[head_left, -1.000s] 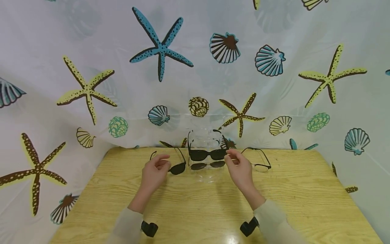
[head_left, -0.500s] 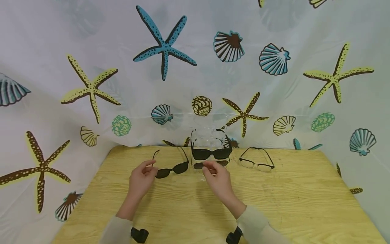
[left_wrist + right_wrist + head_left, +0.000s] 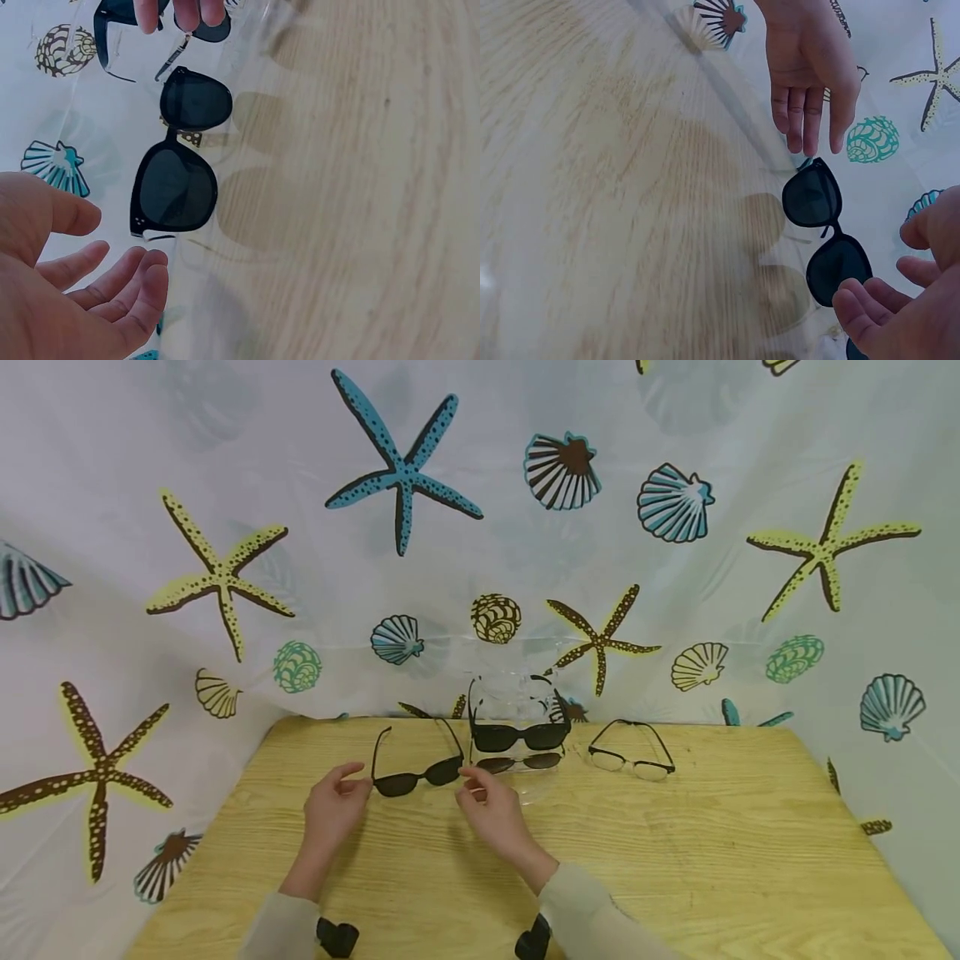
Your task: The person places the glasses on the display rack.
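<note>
Black sunglasses (image 3: 444, 771) stand on the wooden table with their temples unfolded toward the back. My left hand (image 3: 335, 806) is at their left end, fingers loosely bent; the left wrist view shows a small gap between its fingertips and the frame (image 3: 180, 184). At the other end is my right hand (image 3: 495, 817), thumb and fingers apart near the right hinge. In the right wrist view its fingers overlap one dark lens (image 3: 836, 266), and whether they touch is unclear. Neither hand grips anything.
Behind my right hand, a clear stand (image 3: 517, 689) carries thick black sunglasses (image 3: 497, 738) above thin-rimmed sunglasses (image 3: 542, 762). Half-rimmed eyeglasses (image 3: 609, 762) stand to its right. A curtain (image 3: 480, 552) printed with shells and starfish surrounds the wooden table (image 3: 712, 860).
My right hand has moved left, from the stand's sunglasses to the right end of the black sunglasses on the table. My left hand has drawn left, uncovering their left lens.
</note>
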The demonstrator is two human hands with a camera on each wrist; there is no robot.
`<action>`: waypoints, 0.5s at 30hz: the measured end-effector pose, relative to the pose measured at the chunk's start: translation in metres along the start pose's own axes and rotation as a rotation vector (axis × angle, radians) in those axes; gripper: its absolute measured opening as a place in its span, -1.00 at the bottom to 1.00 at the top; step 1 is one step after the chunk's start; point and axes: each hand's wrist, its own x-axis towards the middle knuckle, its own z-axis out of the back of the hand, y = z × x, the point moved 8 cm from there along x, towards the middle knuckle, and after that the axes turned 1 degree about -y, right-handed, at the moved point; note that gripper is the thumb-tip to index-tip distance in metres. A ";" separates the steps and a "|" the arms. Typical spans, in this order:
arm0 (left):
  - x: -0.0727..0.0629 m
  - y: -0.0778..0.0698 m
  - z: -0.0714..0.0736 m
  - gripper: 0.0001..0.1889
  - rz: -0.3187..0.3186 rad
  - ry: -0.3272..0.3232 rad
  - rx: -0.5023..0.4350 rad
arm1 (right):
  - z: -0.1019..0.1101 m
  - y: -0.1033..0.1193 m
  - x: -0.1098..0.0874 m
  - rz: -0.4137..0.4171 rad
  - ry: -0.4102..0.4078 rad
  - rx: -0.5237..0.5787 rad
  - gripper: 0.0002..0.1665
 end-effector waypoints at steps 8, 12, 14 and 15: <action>0.008 0.016 -0.005 -0.53 0.014 -0.019 0.044 | -0.019 -0.006 0.008 -0.035 0.037 0.008 -0.40; 0.009 0.018 -0.002 -0.52 0.015 -0.019 0.030 | -0.029 -0.010 0.012 -0.046 0.054 0.016 -0.30; 0.010 0.019 -0.002 -0.51 0.015 -0.010 0.020 | -0.033 -0.012 0.013 -0.051 0.054 0.014 -0.25; 0.011 0.019 -0.002 -0.51 0.014 -0.008 0.015 | -0.035 -0.013 0.014 -0.056 0.053 0.011 -0.23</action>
